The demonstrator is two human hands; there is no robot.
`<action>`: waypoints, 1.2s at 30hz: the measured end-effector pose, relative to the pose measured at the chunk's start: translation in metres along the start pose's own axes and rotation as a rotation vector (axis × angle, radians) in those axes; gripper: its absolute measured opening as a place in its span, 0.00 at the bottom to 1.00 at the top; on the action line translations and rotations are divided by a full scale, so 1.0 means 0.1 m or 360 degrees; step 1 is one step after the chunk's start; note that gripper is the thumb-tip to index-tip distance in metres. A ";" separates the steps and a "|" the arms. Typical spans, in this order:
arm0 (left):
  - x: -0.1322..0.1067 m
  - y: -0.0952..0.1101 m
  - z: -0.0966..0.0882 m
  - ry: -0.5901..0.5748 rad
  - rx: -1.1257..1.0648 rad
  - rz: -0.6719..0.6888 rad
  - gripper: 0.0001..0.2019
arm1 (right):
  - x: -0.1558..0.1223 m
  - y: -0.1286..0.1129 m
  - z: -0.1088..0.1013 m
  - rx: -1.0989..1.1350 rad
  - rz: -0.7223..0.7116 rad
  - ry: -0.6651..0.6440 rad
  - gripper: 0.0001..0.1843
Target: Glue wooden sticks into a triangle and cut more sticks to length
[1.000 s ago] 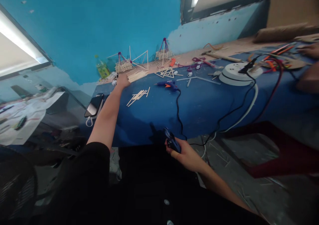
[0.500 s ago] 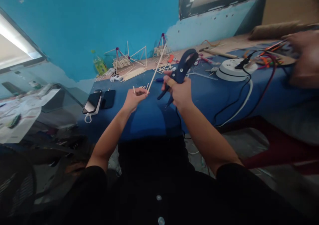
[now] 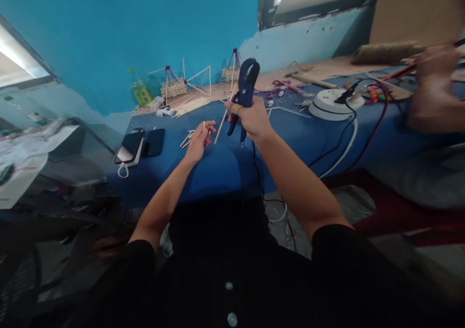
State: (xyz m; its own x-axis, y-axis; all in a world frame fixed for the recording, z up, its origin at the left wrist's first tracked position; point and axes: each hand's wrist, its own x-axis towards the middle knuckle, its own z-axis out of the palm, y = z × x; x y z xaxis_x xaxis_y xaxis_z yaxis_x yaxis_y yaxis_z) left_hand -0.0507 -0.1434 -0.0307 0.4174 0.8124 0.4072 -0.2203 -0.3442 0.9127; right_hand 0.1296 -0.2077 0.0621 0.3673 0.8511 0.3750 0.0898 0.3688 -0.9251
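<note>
My right hand is closed around a dark blue pliers-like tool; its rounded end points up and two prongs point down. A long thin wooden stick slants down past the fingertips of that hand, and its lower end is free. Left of it, my left hand hovers low over the table with curled fingers. A short pale stick piece shows between those fingers. Several short cut sticks lie on the blue tabletop beside my left hand.
Stick frames with purple joints stand by the wall, near a bundle of sticks and a bottle. Two phones lie left. A round white power strip with cables sits right, near another person's hand.
My left hand has let go of the long stick and dropped back toward the short pieces. The stick now sits at my right hand, whose tool has turned more upright.
</note>
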 end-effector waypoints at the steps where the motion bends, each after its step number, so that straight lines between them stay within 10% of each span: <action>1: 0.03 -0.03 0.00 0.0025 0.0018 0.0014 0.19 | 0.02 0.00 0.01 -0.0051 0.0005 -0.0032 0.18; 13: 0.05 -0.12 -0.07 -0.0198 0.0007 -0.0146 0.16 | 0.01 -0.07 0.07 -0.0929 -0.0133 -0.0336 0.14; 29: 0.05 0.03 -0.18 -0.0345 0.0158 -0.0358 0.12 | 0.09 -0.06 0.13 -0.0845 -0.0209 -0.0523 0.12; 36: 0.00 0.08 -0.17 -0.0293 0.0171 -0.0358 0.09 | 0.09 -0.11 -0.18 -0.1159 -0.0266 -0.0383 0.13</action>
State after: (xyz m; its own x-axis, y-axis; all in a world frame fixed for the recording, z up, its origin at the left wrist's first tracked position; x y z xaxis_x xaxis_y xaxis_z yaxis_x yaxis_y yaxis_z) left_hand -0.0670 -0.1381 -0.0242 0.5997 0.7785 0.1852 -0.0138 -0.2214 0.9751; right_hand 0.1489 -0.2109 0.0741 0.0920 0.8941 0.4382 0.7413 0.2323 -0.6296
